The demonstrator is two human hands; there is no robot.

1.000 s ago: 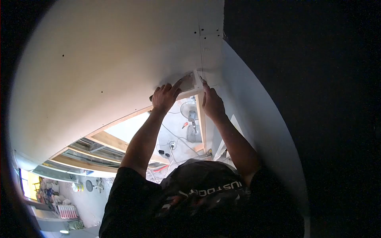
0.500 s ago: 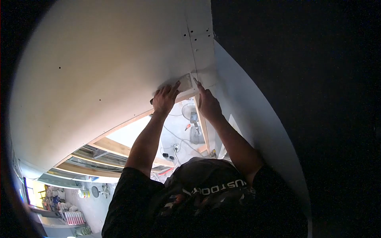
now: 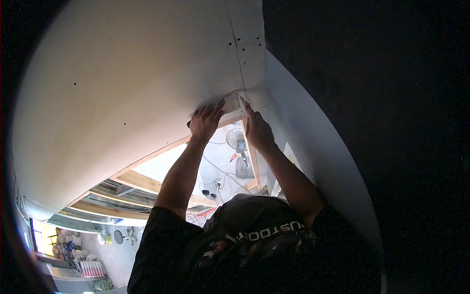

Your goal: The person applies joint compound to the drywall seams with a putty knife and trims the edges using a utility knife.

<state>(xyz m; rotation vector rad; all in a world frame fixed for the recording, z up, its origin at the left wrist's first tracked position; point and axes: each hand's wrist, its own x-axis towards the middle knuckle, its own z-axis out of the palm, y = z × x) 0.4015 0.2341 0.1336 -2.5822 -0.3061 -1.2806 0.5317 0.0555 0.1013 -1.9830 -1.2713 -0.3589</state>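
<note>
Overhead, my left hand (image 3: pixel 204 122) presses a putty knife (image 3: pixel 232 102) with a wide metal blade flat against a pale ceiling board (image 3: pixel 132 73). The dark end of its handle pokes out beyond my palm. My right hand (image 3: pixel 259 129) grips a slim pointed knife (image 3: pixel 243 99), mostly hidden by the fingers. Its tip sits right beside the putty knife's edge, close to the seam in the board. Dark screw holes dot the board above both hands.
A wooden frame (image 3: pixel 142 182) edges the opening below the board. Through it, cables and a blue-grey power tool (image 3: pixel 241 146) show on the floor. A pale wall panel (image 3: pixel 313 142) curves along the right. Stacked goods and a white-and-red crate (image 3: pixel 93 268) stand lower left.
The view has shifted slightly. Both hands keep nearly the same place on the board, with the putty knife and the slim knife still held.
</note>
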